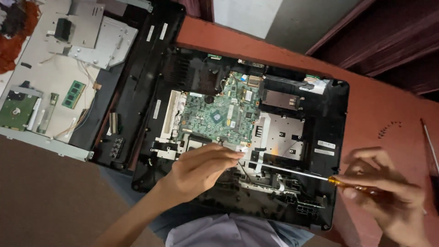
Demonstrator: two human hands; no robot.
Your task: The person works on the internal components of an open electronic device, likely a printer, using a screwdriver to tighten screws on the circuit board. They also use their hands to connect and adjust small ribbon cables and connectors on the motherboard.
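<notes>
In the centre of the frame, an opened black plastic laptop base [329, 114] is lying on a reddish-brown table [379, 105], its green circuit board [215, 116] exposed. The left hand [201, 169] is resting at lower centre, fingers pressed together and extended, their tips touching a silver metal bracket [244, 153] just below the board. The right hand [388, 192], at lower right, is pinching the orange handle of a slim screwdriver [311, 175], whose shaft is pointing left into the base. Small dark screws [388, 129] are lying at right.

white rectangular labels [326, 144], black laptop chassis [336, 114]
</notes>
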